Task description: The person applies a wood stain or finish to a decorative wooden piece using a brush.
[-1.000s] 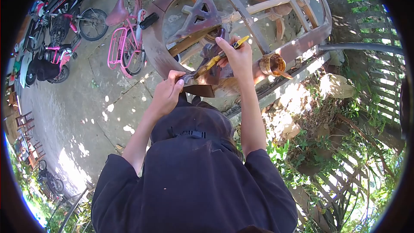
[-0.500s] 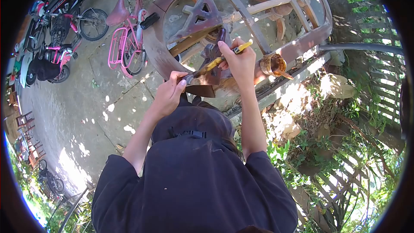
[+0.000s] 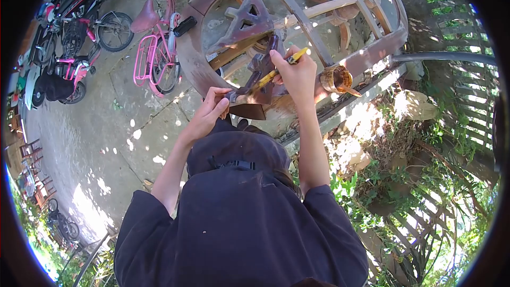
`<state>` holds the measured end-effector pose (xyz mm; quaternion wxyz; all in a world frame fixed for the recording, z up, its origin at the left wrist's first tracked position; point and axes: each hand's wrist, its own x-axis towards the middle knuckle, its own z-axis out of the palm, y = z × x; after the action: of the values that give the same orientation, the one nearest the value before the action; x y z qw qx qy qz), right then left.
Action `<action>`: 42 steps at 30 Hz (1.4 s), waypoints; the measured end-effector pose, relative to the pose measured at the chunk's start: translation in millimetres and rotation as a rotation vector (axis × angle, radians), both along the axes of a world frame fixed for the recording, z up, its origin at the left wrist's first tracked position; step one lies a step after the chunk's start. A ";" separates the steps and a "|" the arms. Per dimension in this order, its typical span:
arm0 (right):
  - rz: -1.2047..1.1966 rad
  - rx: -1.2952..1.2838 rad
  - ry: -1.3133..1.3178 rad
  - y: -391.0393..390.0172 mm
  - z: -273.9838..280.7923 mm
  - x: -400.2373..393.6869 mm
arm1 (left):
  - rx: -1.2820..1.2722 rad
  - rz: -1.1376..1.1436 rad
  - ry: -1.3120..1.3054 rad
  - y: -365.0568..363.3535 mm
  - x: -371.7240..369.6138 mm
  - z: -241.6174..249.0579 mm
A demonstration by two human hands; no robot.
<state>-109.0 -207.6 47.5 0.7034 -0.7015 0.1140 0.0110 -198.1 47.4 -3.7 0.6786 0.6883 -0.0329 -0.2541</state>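
Note:
My right hand (image 3: 295, 73) is closed round a paintbrush (image 3: 262, 80) with a yellow handle, its bristle end pointing down-left. The brush tip meets or nearly meets a carved wooden piece (image 3: 256, 67), which is dark and glossy in parts. My left hand (image 3: 210, 112) pinches the near-left end of this wood with thumb and fingers, close to the brush tip; the exact hold is partly hidden. Both hands are over the near side of a large oval wooden frame (image 3: 194, 64) with slats. A stained cup-like pot (image 3: 336, 79) sits on the frame right of my right hand.
A pink bicycle (image 3: 154, 56) stands left of the frame. Several more bikes (image 3: 74, 37) are parked farther left on the concrete floor (image 3: 119, 127). Plants (image 3: 372, 191), dry leaves and a slatted fence (image 3: 451, 32) line the right side.
The brush has tilted a little, with its tip slightly farther right. My left hand has shifted slightly; its fingers stay at the wood's end. The pot and frame look the same.

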 end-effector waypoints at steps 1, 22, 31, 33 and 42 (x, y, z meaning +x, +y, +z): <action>0.009 -0.141 -0.022 -0.3 -2.5 1.0 | -0.023 0.006 0.009 0.9 -0.2 -0.7; 0.037 -0.067 -0.037 -3.3 0.7 11.1 | 0.069 -0.029 -0.009 -7.5 -1.7 7.3; 0.070 0.008 -0.022 -5.3 15.8 5.7 | 0.068 -0.025 -0.004 -10.4 -2.1 10.2; 0.113 0.054 -0.032 -5.0 24.1 3.9 | 0.081 -0.028 -0.006 -11.3 -2.0 10.5; 0.260 -0.104 -0.212 0.7 40.4 -8.1 | 0.087 -0.030 -0.013 -10.8 -2.1 8.3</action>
<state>-117.1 -206.8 87.9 0.6667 -0.7432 -0.0518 0.0220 -200.2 36.6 4.6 0.6441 0.7181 -0.0367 -0.2610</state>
